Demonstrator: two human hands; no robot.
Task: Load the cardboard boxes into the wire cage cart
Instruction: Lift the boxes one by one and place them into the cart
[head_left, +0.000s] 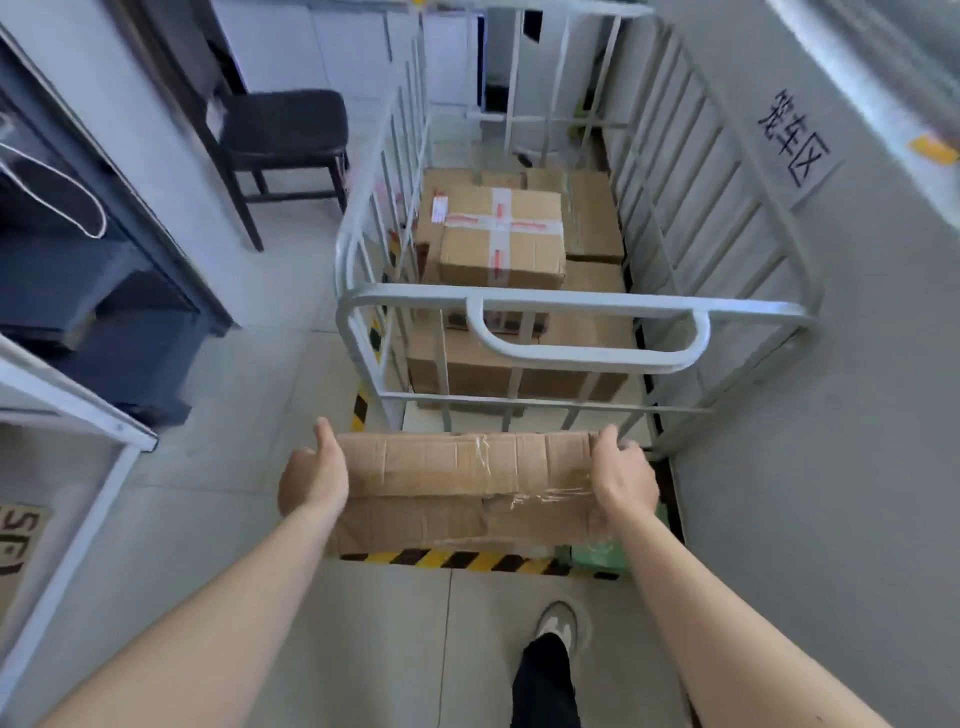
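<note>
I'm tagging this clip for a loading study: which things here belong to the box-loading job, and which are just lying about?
Part of the job:
- carried cardboard box, held by left hand and right hand
- wire cage cart
- taped box stacked inside the cart

Just lying about:
- black chair
- dark blue shelving
- wall sign
- hazard-striped floor tape

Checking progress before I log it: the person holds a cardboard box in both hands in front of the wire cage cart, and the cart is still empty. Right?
Not quite. The head view shows the cart already holds several cardboard boxes, the topmost one sealed with crossed tape. The rest stands: the left hand and right hand grip the ends of a cardboard box in front of the cart.
</note>
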